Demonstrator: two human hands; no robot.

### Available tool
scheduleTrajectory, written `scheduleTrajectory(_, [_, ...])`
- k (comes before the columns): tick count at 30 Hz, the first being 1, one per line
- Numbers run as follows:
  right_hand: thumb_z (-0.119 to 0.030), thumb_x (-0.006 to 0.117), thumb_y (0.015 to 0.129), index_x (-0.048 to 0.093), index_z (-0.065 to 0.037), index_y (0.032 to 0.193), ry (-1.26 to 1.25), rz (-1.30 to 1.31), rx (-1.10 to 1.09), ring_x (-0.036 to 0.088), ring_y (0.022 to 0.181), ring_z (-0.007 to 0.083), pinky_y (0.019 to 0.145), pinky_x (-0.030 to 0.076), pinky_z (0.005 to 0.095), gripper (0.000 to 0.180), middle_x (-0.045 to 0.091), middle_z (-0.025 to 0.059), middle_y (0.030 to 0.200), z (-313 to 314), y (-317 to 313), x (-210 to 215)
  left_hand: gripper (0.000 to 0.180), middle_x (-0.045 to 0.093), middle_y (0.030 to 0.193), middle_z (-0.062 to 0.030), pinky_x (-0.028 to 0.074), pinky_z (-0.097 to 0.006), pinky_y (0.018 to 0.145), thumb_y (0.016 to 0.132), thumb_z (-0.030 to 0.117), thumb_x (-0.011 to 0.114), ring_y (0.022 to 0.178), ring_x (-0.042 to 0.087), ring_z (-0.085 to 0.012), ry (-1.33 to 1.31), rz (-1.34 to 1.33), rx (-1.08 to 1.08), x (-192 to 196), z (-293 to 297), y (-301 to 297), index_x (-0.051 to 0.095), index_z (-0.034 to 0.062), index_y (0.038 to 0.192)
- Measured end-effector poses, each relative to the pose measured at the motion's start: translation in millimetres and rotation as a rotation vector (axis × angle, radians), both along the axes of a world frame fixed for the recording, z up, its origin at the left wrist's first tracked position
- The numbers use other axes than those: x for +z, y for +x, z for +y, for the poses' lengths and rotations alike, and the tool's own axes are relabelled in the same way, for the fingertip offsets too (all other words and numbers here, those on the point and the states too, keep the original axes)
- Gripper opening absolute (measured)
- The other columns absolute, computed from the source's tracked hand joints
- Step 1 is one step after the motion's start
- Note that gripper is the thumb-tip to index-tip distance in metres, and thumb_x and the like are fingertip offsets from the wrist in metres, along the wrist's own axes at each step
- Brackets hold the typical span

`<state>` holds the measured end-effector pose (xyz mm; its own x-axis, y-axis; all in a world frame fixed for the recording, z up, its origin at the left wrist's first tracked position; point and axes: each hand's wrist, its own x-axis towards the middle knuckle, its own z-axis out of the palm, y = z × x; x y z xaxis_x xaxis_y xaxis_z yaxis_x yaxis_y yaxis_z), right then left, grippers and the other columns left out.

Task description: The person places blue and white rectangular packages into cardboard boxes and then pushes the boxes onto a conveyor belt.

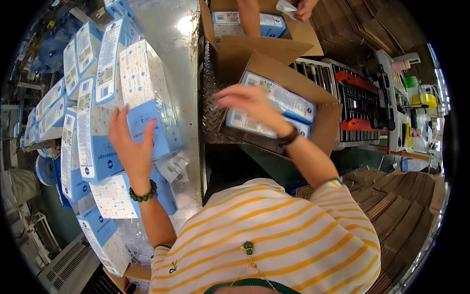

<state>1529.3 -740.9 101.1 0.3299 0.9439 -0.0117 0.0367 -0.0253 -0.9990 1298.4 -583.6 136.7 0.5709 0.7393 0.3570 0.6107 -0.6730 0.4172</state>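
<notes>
My left hand [132, 142], with a dark green bead bracelet on the wrist, reaches over the pile on the left, its fingers spread. Its fingertips lie at a white and blue box [155, 128] wrapped in clear film; whether they press on it I cannot tell. My right hand [254, 104] is above an open cardboard carton [322, 128], smeared by motion, with its fingers stretched to the left and nothing seen in them. Inside that carton lie blue and white boxes [290, 100], partly covered by my hand and forearm.
Several more blue and white boxes [88, 132] are heaped on the left of the metal table [182, 63]. A co-worker's hands [304, 9] are at another open carton [267, 49] at the top. Right of my carton runs a roller conveyor [318, 73]. Flat cardboard stacks [396, 196] stand at the lower right.
</notes>
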Motion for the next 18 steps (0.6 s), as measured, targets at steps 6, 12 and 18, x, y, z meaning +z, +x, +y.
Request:
scheduleTrajectory(6, [-0.034, 0.073, 0.056, 0.031, -0.006, 0.133, -0.72, -1.372, -0.206, 0.044, 0.112, 0.0354, 0.09, 0.038, 0.0427, 0.092, 0.049, 0.024, 0.117, -124.5, 119.8, -153.0, 0.079, 0.023, 0.142, -0.0177, 0.035, -0.049, 0.095, 0.069, 0.04, 0.069, 0.129, 0.023, -0.0387, 0.039, 0.424, 0.087, -37.8, 29.3, 43.7, 0.033, 0.0203, 0.136])
scheduleTrajectory(12, [-0.025, 0.068, 0.056, 0.025, -0.007, 0.137, -0.676, -0.968, -0.094, 0.057, 0.086, 0.0358, 0.081, 0.043, 0.0426, 0.093, 0.058, 0.0212, 0.094, -111.4, 74.0, -118.9, 0.078, 0.024, 0.143, -0.0146, 0.034, -0.044, 0.098, 0.069, 0.031, 0.068, 0.125, 0.028, -0.0379, 0.019, 0.384, 0.058, -47.9, 49.6, 40.1, 0.03, 0.0218, 0.137])
scheduleTrajectory(18, [-0.03, 0.068, 0.06, 0.025, -0.006, 0.137, -0.671, -0.918, -0.078, 0.055, 0.085, 0.0359, 0.075, 0.045, 0.0423, 0.091, 0.056, 0.0235, 0.094, -122.9, 20.8, -132.2, 0.052, 0.038, 0.134, -0.0184, 0.03, -0.043, 0.1, 0.078, 0.027, 0.063, 0.121, 0.036, -0.0392, 0.271, 0.313, 0.002, -50.1, 45.0, 61.0, 0.048, 0.0066, 0.123])
